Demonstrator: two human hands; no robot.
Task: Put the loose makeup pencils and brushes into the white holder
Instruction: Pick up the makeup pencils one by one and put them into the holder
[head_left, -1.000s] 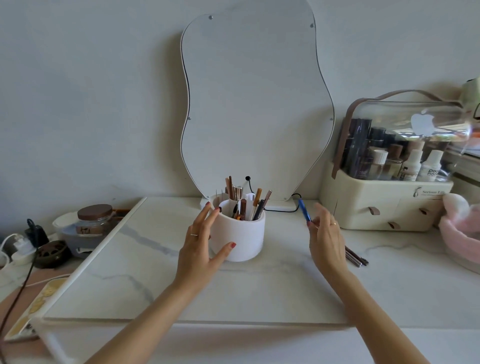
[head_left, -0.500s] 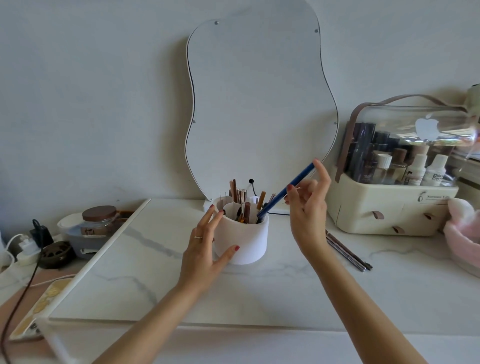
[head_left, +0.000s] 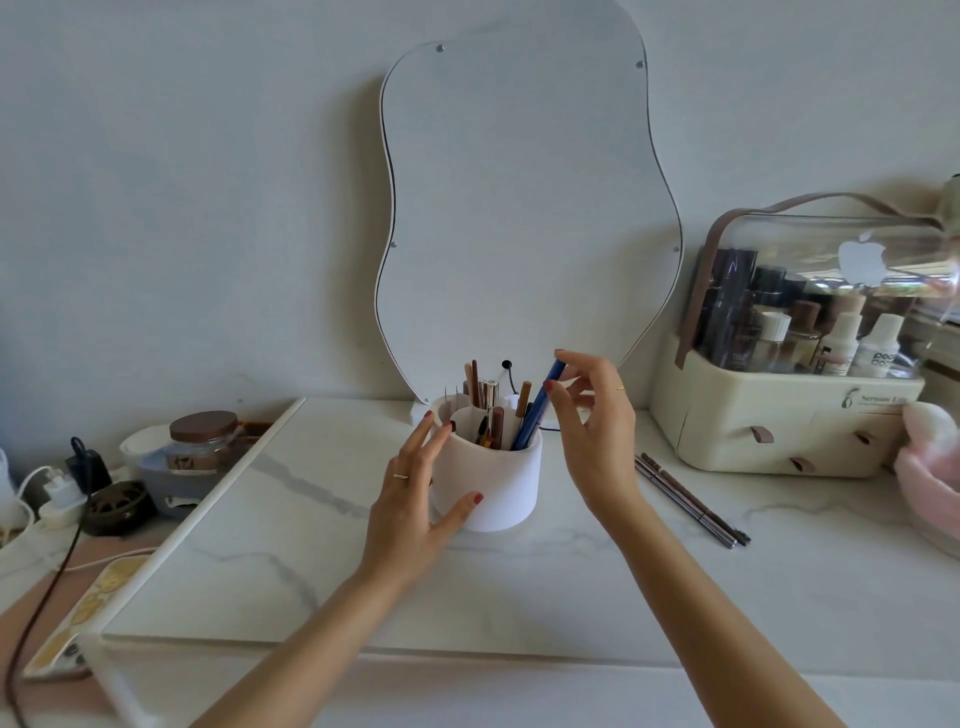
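A round white holder (head_left: 496, 480) stands on the marble tabletop in front of the mirror, with several pencils and brushes upright in its compartments. My left hand (head_left: 415, 491) cups its left side, thumb across the front. A blue pencil (head_left: 537, 405) leans in the holder's right compartment with its lower end inside. My right hand (head_left: 592, 431) hovers just right of the holder, with fingertips pinching the pencil's top end. Two loose dark pencils (head_left: 688, 499) lie side by side on the table to the right.
A wavy mirror (head_left: 524, 208) leans on the wall behind the holder. A cream cosmetics organiser (head_left: 779, 421) with bottles stands at right, a pink item (head_left: 930, 478) beside it. At left are a lidded jar (head_left: 205, 441), chargers and a dark cable (head_left: 47, 587).
My right hand carried the blue pencil from the table's right side up to the holder and lowered it in; it now stands steeper and deeper. My left hand stayed on the holder.
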